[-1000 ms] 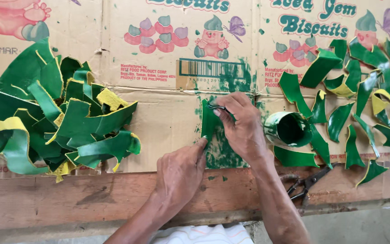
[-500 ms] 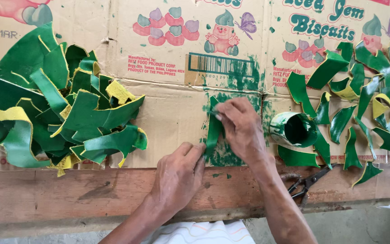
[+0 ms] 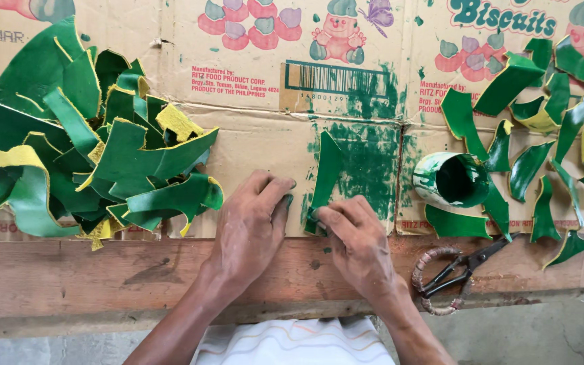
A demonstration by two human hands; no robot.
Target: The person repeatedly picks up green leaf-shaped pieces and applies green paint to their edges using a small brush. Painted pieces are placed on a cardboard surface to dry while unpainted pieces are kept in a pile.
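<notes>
Pressing green strip flat, both hands down.

Narrow green painted strip, pointed at the top, lying flat on paint-smeared cardboard

The narrow green painted strip runs from a pointed upper tip down to a wider lower end — that end sits at the cardboard's front edge, pinned under the right hand's fingertips. The left hand rests just beside it, fingers curled — whether they touch the strip is unclear.

R hand dropped to green strip's base — L hand closer.
</notes>
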